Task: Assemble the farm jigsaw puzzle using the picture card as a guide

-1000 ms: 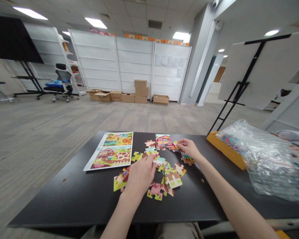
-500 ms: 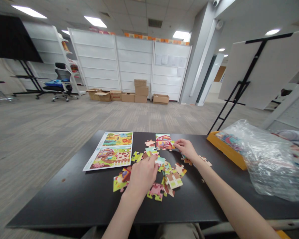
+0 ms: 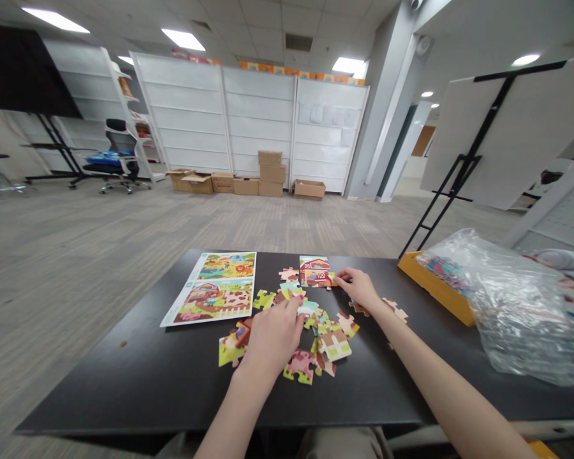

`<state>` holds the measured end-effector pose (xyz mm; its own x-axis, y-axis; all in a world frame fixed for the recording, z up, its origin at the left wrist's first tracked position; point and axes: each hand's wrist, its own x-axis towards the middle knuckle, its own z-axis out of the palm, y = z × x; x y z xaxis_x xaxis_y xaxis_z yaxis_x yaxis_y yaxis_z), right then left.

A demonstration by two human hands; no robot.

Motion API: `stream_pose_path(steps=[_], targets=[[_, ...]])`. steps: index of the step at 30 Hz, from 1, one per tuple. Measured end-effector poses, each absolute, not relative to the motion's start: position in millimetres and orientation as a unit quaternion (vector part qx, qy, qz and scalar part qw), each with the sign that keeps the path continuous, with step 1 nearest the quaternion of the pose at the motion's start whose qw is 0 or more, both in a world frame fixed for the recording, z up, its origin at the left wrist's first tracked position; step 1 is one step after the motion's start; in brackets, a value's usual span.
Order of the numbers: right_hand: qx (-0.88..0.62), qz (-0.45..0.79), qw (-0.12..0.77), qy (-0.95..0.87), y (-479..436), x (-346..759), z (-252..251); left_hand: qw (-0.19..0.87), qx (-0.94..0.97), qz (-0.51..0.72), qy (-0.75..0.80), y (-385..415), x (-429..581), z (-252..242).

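Loose jigsaw pieces [image 3: 332, 344] lie scattered in the middle of a black table [image 3: 138, 376]. My left hand [image 3: 272, 335] rests curled over the near pieces, its fingertips pinching a pale piece [image 3: 302, 307]. My right hand [image 3: 361, 285] reaches to the far side and pinches a small piece against the right edge of a joined red-barn section [image 3: 314, 272]. A printed picture sheet [image 3: 214, 287] with farm scenes lies flat to the left of the pieces.
A yellow box tray [image 3: 433, 287] lies at the right under a crumpled clear plastic bag [image 3: 511, 306]. Beyond the table: carpet floor, cardboard boxes [image 3: 270, 175] by white panels, an office chair [image 3: 117, 156], a board on a black stand [image 3: 463, 166].
My right hand has carried its small piece left and farther away, up against the barn section, uncovering pieces near my forearm. My left hand has stayed on the near pieces.
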<state>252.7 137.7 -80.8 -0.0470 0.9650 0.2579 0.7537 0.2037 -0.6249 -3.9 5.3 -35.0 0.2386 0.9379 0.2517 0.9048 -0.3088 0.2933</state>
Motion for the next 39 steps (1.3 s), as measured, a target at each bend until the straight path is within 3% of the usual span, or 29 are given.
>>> stream_pose_path(steps=[29,39], targets=[[-0.514,0.017,0.243,-0.822,135.3,253.2,-89.1,0.034,0.787,0.167,0.593,5.8,-4.2,-33.2],[-0.481,0.058,0.247,-0.839,137.2,259.8,-90.8,0.034,0.790,0.164,0.590,5.1,-4.7,-34.6]])
